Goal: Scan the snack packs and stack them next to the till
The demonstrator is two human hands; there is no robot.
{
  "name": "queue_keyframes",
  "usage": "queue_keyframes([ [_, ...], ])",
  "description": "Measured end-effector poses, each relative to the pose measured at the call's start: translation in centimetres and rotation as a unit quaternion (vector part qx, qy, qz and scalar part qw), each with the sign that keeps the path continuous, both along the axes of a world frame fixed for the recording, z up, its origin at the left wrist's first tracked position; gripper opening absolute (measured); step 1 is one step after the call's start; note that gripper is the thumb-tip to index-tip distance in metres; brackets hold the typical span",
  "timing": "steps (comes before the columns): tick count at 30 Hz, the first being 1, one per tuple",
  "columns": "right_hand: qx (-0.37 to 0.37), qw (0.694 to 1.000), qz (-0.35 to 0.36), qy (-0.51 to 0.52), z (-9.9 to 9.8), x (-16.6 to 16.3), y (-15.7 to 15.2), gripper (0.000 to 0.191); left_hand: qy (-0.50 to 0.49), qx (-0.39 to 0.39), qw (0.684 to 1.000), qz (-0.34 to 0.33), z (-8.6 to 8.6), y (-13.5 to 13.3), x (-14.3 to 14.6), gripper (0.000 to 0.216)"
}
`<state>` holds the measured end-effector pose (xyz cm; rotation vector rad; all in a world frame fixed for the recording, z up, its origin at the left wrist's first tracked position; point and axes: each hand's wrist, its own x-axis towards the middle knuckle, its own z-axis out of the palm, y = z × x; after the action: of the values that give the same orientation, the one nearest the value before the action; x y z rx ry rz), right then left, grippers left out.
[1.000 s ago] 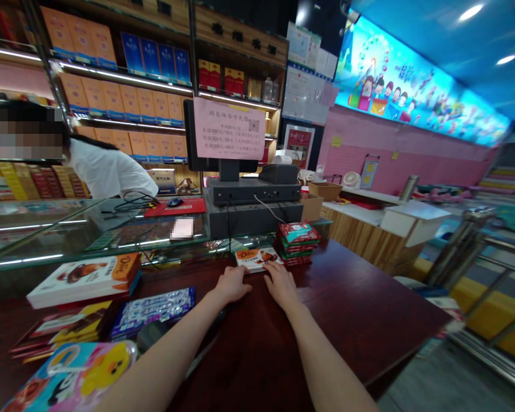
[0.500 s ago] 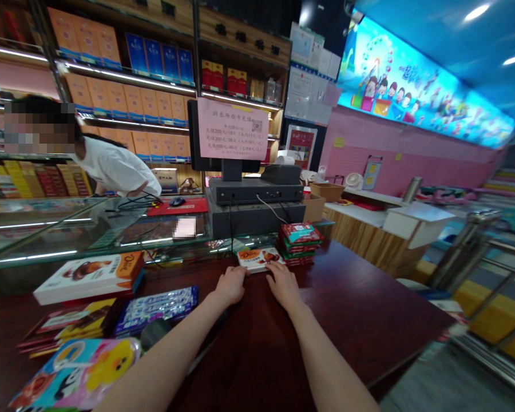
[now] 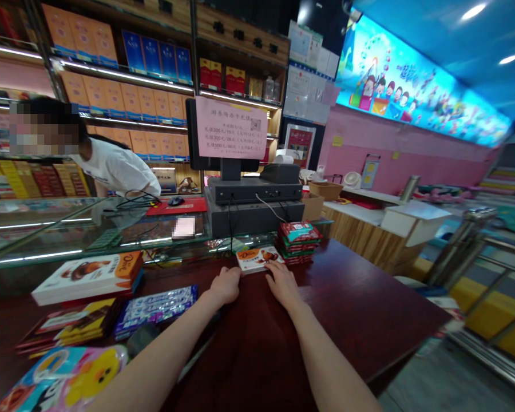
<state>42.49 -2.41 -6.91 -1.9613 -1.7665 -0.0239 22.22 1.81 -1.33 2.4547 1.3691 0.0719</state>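
A small white-and-orange Dove chocolate box lies flat at the far side of the dark wooden tabletop. My left hand is beside its near left corner, fingers curled in and no object visible in them. Fingers of my right hand stretch onto the box's near right part, with the thumb apart at the front edge. Just right of the box rises a stack of red and green snack packets. Left of my arms lie a larger Dove box, blue-purple packets and yellow and dark-red chocolate packs.
A cash register with a pink sign stands behind the box. Glass display counters extend left, where a person in a white shirt leans over. A colourful cartoon package is at near left. Metal railings stand right.
My left hand has drawn back slightly to the left and its fingers have curled in more. My right hand stays at the box. The person behind the counter has shifted a little.
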Motion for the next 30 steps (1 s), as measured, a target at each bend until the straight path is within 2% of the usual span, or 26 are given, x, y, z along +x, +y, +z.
queue_keyframes([
  [12, -0.007, 1.000, 0.011, -0.013, 0.3, -0.8, -0.3, 0.043, 0.011, 0.009, 1.000, 0.010, 0.0, 1.0, -1.4, 0.057],
  [24, 0.004, 1.000, 0.015, -0.012, -0.3, -0.5, 0.2, 0.042, 0.020, 0.020, 1.000, 0.006, 1.0, 0.1, -1.0, 0.054],
  [30, 0.002, 1.000, 0.014, -0.008, 0.0, -0.7, -0.1, 0.041, 0.023, 0.021, 1.000, -0.005, 1.1, 0.0, -0.7, 0.055],
])
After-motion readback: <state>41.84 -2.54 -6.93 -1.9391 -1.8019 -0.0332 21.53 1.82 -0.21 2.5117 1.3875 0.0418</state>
